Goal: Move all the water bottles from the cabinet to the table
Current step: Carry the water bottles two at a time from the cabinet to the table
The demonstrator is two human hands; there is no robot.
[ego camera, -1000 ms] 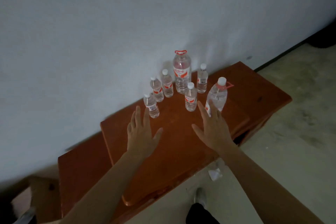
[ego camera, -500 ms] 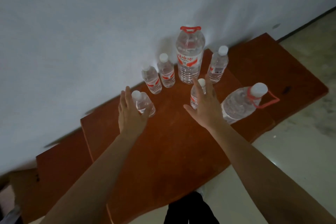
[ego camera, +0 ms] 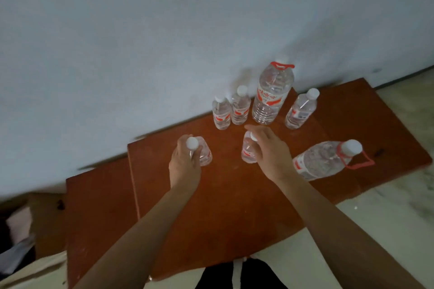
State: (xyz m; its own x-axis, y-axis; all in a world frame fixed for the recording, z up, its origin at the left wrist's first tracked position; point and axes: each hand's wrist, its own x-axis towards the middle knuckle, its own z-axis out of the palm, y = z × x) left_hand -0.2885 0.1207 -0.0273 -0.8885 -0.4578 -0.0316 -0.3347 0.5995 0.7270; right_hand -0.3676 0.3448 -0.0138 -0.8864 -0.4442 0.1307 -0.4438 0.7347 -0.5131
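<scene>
The cabinet top (ego camera: pixel 234 206) is sitting against the wall (ego camera: pixel 164 42), with the floor (ego camera: pixel 387 218) lying to its right. Four bottles are standing in a row along the wall at the back: the leftmost rear bottle (ego camera: pixel 220 112), the second rear bottle (ego camera: pixel 240 107) just beside it, then the tall bottle (ego camera: pixel 272 96), then the rightmost rear bottle (ego camera: pixel 300 110). In front of that row, the left hand (ego camera: pixel 184 164) is gripping the front-left bottle (ego camera: pixel 203 153) and the right hand (ego camera: pixel 270 150) is gripping the front-middle bottle (ego camera: pixel 247 152). The large front bottle (ego camera: pixel 321 159) is standing just right of the right hand.
</scene>
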